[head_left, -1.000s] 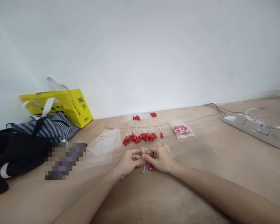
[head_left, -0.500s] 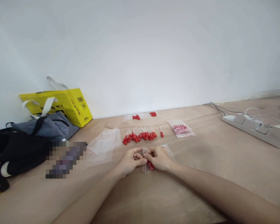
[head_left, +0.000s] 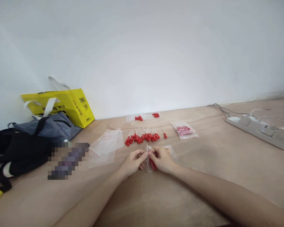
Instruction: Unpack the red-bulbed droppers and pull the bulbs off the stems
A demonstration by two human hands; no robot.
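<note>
Pinching a clear plastic bag of red pieces (head_left: 151, 165) between left hand (head_left: 133, 161) and right hand (head_left: 162, 159), near apparently finished, red-filled clear bags (head_left: 185, 131) and still-unbagged, red-bulbed clear droppers (head_left: 146, 137).

Clear plastic bag (head_left: 150, 167), creased, red pieces (head_left: 153, 164) inside; pinched in both hands (head_left: 164, 160)

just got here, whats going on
A person's right hand holds a small clear bag with something red inside, while the left hand has its fingertips at the bag's edge. Beyond the hands lie red-bulbed droppers; flat clear bags lie to the left, and bagged red pieces to the right.
</note>
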